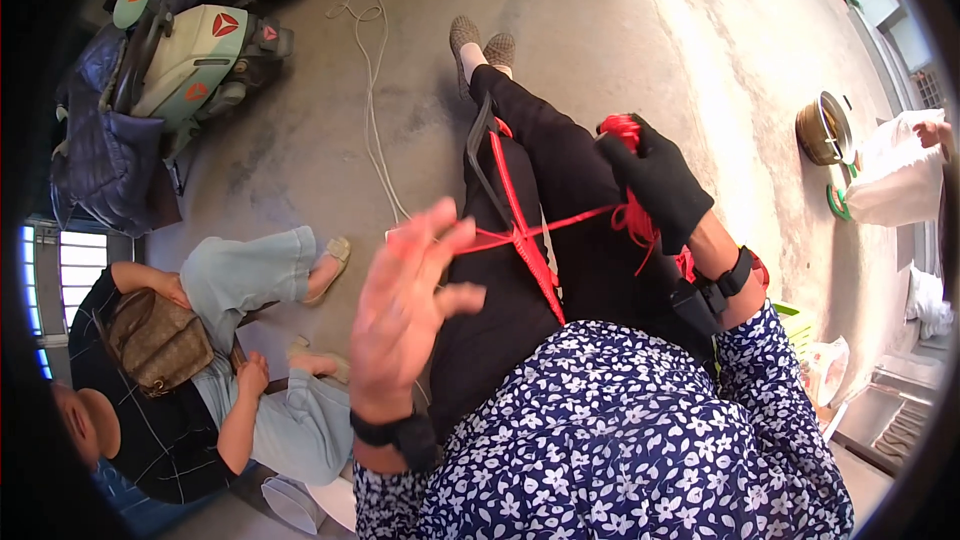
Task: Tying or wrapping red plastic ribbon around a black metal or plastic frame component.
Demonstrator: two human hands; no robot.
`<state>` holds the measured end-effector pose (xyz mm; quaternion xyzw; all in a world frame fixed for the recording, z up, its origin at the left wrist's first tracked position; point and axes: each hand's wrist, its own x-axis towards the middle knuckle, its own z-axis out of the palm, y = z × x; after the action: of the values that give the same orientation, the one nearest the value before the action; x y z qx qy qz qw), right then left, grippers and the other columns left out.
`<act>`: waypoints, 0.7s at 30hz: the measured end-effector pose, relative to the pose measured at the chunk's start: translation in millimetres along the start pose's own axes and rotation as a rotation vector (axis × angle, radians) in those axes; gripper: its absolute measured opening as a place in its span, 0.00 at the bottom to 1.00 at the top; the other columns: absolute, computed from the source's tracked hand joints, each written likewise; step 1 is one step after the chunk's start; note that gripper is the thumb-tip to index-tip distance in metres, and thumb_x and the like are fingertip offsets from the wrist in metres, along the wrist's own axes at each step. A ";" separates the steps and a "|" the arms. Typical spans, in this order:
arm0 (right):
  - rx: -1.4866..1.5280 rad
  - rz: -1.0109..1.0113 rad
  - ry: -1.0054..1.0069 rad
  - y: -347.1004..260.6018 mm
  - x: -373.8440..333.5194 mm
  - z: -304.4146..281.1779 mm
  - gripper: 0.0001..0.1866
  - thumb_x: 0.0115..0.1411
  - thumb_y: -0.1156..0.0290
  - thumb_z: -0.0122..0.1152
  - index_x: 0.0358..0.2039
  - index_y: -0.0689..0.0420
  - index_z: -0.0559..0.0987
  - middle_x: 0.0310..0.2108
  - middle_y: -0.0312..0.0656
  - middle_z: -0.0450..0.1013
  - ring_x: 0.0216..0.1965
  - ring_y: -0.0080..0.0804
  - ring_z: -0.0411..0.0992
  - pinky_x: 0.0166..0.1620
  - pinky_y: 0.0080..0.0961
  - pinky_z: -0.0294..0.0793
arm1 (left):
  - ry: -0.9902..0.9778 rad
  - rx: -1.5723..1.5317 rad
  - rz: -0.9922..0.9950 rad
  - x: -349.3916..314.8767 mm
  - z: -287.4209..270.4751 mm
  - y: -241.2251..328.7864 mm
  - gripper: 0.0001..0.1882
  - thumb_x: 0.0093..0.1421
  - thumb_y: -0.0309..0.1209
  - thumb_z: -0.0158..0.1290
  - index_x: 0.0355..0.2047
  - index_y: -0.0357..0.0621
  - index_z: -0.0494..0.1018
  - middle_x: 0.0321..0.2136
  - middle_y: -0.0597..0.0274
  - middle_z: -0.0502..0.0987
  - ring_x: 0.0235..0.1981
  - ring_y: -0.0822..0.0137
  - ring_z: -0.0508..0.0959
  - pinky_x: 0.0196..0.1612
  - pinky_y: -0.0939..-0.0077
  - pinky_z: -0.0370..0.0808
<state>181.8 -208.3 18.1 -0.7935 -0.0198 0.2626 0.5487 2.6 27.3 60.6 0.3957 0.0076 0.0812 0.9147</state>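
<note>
A gray-brown floor [330, 165] spreads across the top. Bright light [705, 50] makes a long stripe on it at the upper right. A pale scooter [190, 70] stands at the upper left, and a window [83, 265] glows at the left edge.

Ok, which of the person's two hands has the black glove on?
The right hand, closed around the bundled red cord. The left hand, blurred with its fingers spread, shows bare skin instead.

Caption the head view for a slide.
Black-gloved right hand grips red cord leading to a red strip over the lap; bare left hand open beside it.
</note>
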 end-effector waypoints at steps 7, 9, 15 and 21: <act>-0.405 -0.544 -0.121 -6.2 1.2 66.8 0.22 0.55 0.66 0.64 0.50 0.56 0.73 0.39 0.46 0.75 0.38 0.39 0.76 0.42 0.34 0.74 | 0.199 0.218 -0.317 39.0 -47.8 -72.0 0.18 0.67 0.29 0.47 0.55 0.39 0.65 0.50 0.56 0.72 0.45 0.65 0.75 0.43 0.69 0.77; -0.590 -0.661 -0.119 -5.0 -1.4 76.7 0.23 0.54 0.68 0.64 0.51 0.56 0.72 0.40 0.47 0.75 0.41 0.43 0.76 0.45 0.36 0.74 | 0.248 0.033 -0.429 40.3 -46.8 -81.6 0.14 0.66 0.30 0.49 0.52 0.42 0.69 0.43 0.63 0.76 0.41 0.72 0.76 0.42 0.71 0.77; -0.325 -0.690 -0.038 -28.7 -27.6 61.0 0.30 0.49 0.71 0.66 0.54 0.58 0.70 0.50 0.49 0.70 0.51 0.47 0.71 0.51 0.38 0.72 | 0.423 -0.105 -0.223 44.8 -64.7 -52.3 0.17 0.67 0.43 0.47 0.51 0.49 0.69 0.45 0.63 0.76 0.45 0.66 0.77 0.38 0.71 0.78; -0.419 -0.899 0.132 -54.7 -11.4 63.0 0.36 0.47 0.67 0.68 0.57 0.58 0.67 0.54 0.52 0.67 0.60 0.47 0.61 0.60 0.39 0.63 | 0.440 -0.179 0.018 8.2 8.3 35.2 0.18 0.67 0.42 0.46 0.49 0.43 0.66 0.38 0.60 0.77 0.34 0.64 0.77 0.30 0.76 0.76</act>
<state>158.4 -136.0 54.3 -0.8145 -0.3774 -0.0605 0.4365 6.4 46.3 92.2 0.2859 0.1963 0.1739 0.9217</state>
